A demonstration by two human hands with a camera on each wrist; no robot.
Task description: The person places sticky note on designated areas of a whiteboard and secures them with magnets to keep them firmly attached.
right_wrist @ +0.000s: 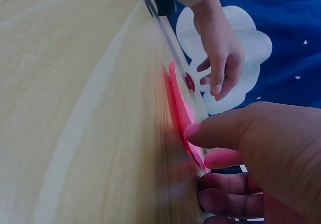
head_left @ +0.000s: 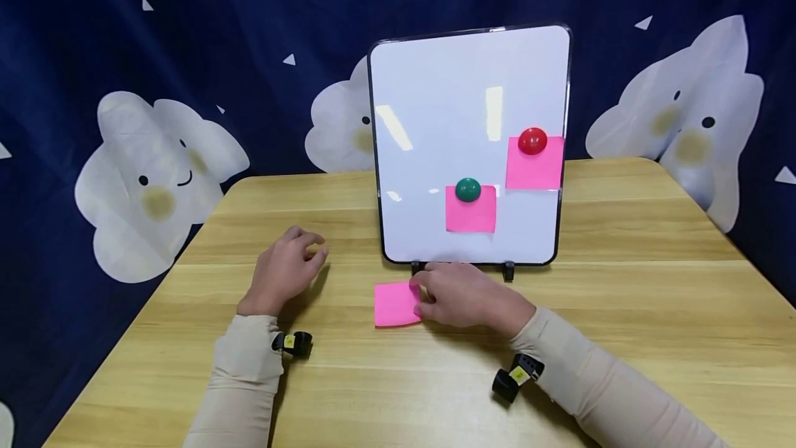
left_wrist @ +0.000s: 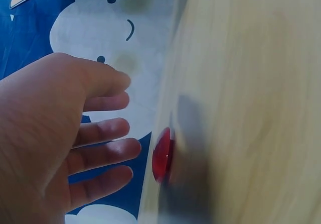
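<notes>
My right hand [head_left: 463,296] holds the right edge of a pink sticky note [head_left: 394,304] between thumb and index finger, low over the wooden table. In the right wrist view the note [right_wrist: 179,101] looks bent and a little raised from the surface. My left hand [head_left: 282,268] hovers over the table to the left of the note, its fingers loosely bent and holding nothing. Close to those fingers lies a red magnet [left_wrist: 162,156] on the table, seen in the left wrist view; from the head view the hand hides it.
Behind the hands a whiteboard [head_left: 435,102] stands on black feet [head_left: 508,271]. It bears two pink sticky notes, one under a green magnet [head_left: 468,190], the other under a red magnet [head_left: 532,141] higher on the right. A dark blue cloud-print curtain [head_left: 261,5] hangs behind the table [head_left: 653,337].
</notes>
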